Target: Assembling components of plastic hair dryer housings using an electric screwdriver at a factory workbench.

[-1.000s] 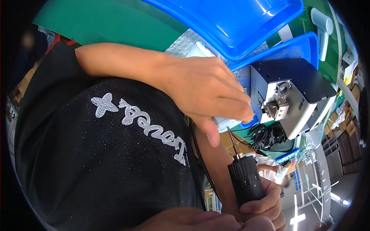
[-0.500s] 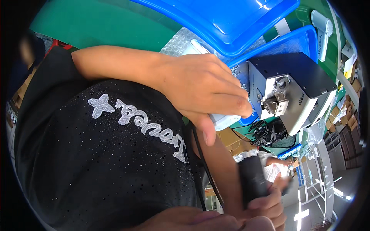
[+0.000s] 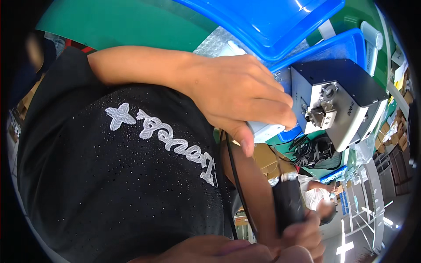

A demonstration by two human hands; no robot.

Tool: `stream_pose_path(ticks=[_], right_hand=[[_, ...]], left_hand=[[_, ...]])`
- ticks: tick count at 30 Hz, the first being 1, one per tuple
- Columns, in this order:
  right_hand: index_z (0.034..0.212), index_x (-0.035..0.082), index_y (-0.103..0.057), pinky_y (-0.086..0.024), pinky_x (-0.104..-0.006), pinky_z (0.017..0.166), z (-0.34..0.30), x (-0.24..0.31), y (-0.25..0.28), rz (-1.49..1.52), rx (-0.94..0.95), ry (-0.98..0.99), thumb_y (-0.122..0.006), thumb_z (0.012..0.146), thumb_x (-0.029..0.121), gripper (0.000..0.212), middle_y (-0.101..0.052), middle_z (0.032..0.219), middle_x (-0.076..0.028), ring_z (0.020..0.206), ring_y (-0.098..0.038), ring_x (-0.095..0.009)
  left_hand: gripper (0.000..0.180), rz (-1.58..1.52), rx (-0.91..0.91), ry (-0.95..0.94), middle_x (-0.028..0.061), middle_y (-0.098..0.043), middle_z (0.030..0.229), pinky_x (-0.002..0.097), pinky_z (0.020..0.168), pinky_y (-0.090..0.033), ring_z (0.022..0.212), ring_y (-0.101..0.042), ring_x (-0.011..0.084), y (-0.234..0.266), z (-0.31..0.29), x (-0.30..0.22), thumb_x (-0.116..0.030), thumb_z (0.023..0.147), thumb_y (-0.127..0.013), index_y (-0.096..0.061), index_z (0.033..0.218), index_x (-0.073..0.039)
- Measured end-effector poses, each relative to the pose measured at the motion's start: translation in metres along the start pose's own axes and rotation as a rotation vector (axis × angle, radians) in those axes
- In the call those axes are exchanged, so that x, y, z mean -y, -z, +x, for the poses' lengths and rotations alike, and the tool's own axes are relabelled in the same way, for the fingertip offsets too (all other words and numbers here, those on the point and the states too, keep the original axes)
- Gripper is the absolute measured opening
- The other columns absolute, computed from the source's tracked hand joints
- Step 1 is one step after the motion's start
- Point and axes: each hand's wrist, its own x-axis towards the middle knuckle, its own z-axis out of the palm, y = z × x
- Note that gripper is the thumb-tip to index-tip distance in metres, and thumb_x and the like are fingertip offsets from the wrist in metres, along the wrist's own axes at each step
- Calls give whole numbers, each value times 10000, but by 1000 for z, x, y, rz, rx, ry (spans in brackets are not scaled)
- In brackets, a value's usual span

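Observation:
My left hand (image 3: 241,94) reaches across from the left and is closed over a white plastic housing (image 3: 266,131); only the housing's end shows between thumb and fingers. Lower in the view, my right hand (image 3: 305,236) is wrapped round a black electric screwdriver (image 3: 287,204), slightly blurred. Its thin bit points up toward the white housing, apart from it as far as I can see. Close to my left fingertips stands a black and silver box-shaped machine (image 3: 342,96) with a metal fitting on its front.
A large blue tray (image 3: 280,41) and another blue bin (image 3: 358,41) lie on the green table (image 3: 131,24), with bubble wrap (image 3: 209,44) beside them. A white cylindrical part (image 3: 372,35) rests farther off. Coiled black cable (image 3: 302,149) sits beside the machine. Another person (image 3: 318,197) is in the background.
The view has shifted slightly, so my left hand, the housing and the machine appear farther right. The screwdriver's thin bit shows more plainly. Both hands keep their holds.

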Motion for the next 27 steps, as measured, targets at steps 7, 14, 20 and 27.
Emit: stream_pose_path(ticks=[7,14,20,27], right_hand=[[802,139,-404,-435,-245,503,-13,-15,-40,-97,-105,175,-507,979,178,209,-479,624,50,478,-495,-81],[1114,16,-557,-441,-345,614,-7,-11,13,369,93,109,-539,920,647,660,-510,704,-61,488,-485,-188],[1055,51,-527,-446,-349,580,-9,-22,12,338,78,39,-541,926,561,526,-499,686,-39,490,-483,-174],[1008,87,-495,-456,-363,545,-6,-23,-6,373,125,16,-562,925,477,403,-501,678,-20,497,-488,-163]], left_hand=[[715,10,24,13,77,-586,827,315,513,-445,640,-587,222,-2,0,0,-663,935,-427,-603,1065,18],[689,18,-30,23,56,-570,825,309,508,-430,629,-568,199,-4,0,-5,-655,946,-408,-602,1052,-2],[683,29,39,44,70,-586,868,314,524,-443,684,-585,209,2,3,-6,-647,944,-427,-595,1065,3],[667,3,103,107,128,-590,907,358,565,-494,722,-602,253,14,0,-17,-606,919,-518,-577,1099,34]])
